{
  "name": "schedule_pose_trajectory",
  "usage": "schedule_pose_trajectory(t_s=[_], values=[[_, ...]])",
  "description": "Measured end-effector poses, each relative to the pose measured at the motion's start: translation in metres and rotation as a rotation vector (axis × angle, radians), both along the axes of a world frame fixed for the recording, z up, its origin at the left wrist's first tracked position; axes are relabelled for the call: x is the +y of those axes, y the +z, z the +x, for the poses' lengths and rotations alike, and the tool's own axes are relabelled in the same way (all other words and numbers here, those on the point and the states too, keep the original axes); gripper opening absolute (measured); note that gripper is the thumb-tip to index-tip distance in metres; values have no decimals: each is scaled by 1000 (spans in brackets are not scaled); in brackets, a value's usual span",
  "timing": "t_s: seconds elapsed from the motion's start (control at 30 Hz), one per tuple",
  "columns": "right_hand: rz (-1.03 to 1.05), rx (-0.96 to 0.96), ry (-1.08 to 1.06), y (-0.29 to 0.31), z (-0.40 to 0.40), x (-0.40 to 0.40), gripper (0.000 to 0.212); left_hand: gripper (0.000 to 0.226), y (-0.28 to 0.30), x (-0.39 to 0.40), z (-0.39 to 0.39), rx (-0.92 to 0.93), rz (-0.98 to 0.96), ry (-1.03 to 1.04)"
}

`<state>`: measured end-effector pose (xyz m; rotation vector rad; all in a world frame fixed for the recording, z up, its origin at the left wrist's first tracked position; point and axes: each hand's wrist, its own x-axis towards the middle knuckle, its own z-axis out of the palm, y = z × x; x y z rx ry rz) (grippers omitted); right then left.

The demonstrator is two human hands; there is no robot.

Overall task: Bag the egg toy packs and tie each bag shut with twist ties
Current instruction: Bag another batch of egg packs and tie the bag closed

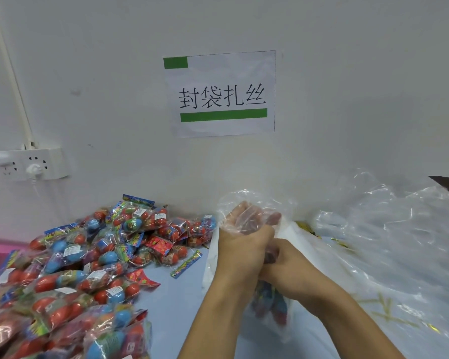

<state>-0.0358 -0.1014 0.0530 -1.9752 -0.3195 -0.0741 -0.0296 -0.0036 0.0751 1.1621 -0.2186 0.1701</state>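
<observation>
Both hands meet at the neck of a clear plastic bag (246, 203): the left hand (241, 244) grips the gathered film, and the right hand (283, 263) curls round it just below. An egg toy pack (270, 301) hangs inside. Loose egg toy packs (83, 268) heap on the blue table (179, 301) to the left; clear bags (373, 229) and yellow twist ties (384, 314) lie right.

Both hands (259, 251) grip a clear bag (246, 203) beside egg packs (70, 270)

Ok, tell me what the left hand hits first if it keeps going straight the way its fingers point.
Likely the wall. The left hand points up and away, gripping the clear bag; beyond its film only wall shows, though depth is unclear.
</observation>
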Motion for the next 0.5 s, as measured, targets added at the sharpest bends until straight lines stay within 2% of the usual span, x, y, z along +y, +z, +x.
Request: schedule_pose_trajectory(t_s=[0.1,0.23,0.27,0.4,0.43,0.5], values=[[40,58,32,2,-1,-2,51,43,-1,2,0,-1,-1,-41],[-82,79,85,2,-2,-3,25,43,-2,4,4,50,35,-18],[-138,94,83,0,-2,-2,26,44,-2,5,5,45,38,-1],[-359,123,-68,-1,-5,6,64,65,-1,4,4,-18,131,39],[-397,110,-107,-2,-4,7,62,63,-2,3,4,-32,163,42],[-468,90,-188,-5,0,11,39,49,-3,2,3,-61,219,43]])
